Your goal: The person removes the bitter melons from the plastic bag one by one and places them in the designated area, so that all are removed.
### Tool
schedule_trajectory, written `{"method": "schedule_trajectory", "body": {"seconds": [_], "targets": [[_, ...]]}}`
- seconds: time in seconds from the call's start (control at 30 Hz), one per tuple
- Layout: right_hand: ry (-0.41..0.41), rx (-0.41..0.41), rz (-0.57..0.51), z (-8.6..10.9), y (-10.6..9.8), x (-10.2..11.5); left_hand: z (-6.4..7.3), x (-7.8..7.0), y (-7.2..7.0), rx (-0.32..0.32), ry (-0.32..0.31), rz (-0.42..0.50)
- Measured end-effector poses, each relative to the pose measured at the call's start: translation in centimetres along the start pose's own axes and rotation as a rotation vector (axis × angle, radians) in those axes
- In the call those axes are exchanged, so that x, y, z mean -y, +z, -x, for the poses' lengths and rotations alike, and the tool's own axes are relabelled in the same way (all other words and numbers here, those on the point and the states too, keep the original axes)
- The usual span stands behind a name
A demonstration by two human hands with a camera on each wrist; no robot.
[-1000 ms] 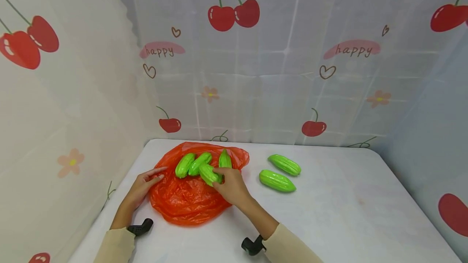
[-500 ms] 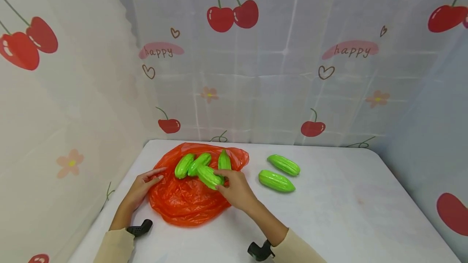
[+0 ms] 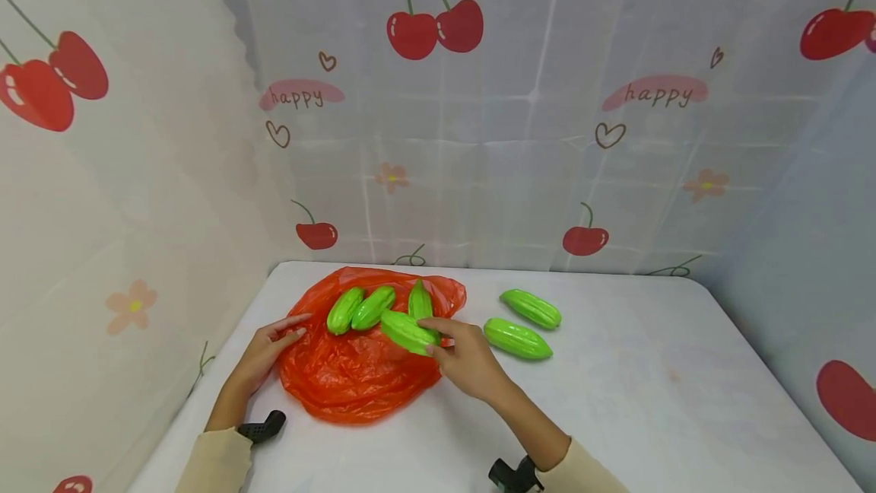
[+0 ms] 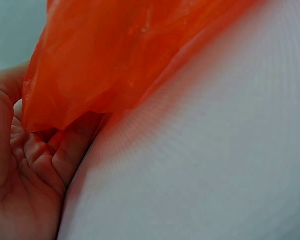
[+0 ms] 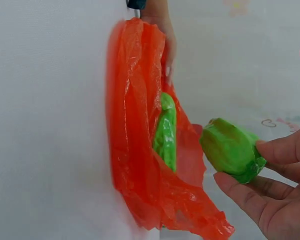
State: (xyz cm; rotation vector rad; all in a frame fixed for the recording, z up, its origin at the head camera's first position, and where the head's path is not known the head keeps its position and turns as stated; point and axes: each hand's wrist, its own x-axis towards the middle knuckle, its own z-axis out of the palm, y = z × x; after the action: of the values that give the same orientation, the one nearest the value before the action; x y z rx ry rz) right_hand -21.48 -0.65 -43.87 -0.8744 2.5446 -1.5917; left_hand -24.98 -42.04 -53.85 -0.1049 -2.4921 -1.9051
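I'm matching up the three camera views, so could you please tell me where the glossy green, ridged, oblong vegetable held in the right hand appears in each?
Head: below centre, slightly left; the glossy green, ridged, oblong vegetable is pinched by the right hand.
Left wrist: not in it.
Right wrist: right of centre, below mid-height.
Shared landmark: the crinkled, orange-red, thin plastic bag, visible in all three views.

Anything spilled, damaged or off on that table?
Nothing looks spilled or damaged. One small oddity: a faint pinkish mark on the white table, right of the two green gourds lying outside the red bag. Stain or not, I can't tell.
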Motion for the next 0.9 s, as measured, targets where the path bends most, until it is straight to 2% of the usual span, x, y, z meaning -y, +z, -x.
{"method": "schedule_trajectory", "body": {"seconds": [0.57, 0.9], "targets": [[0.031, -0.022, -0.051, 1.3, -2.4, -0.4, 0.0, 0.0, 0.0, -0.003, -0.015, 0.003], [0.031, -0.025, -0.077, 1.3, -3.1, -1.1, 0.1, -0.2, -0.1, -0.001, -0.019, -0.008]]}}
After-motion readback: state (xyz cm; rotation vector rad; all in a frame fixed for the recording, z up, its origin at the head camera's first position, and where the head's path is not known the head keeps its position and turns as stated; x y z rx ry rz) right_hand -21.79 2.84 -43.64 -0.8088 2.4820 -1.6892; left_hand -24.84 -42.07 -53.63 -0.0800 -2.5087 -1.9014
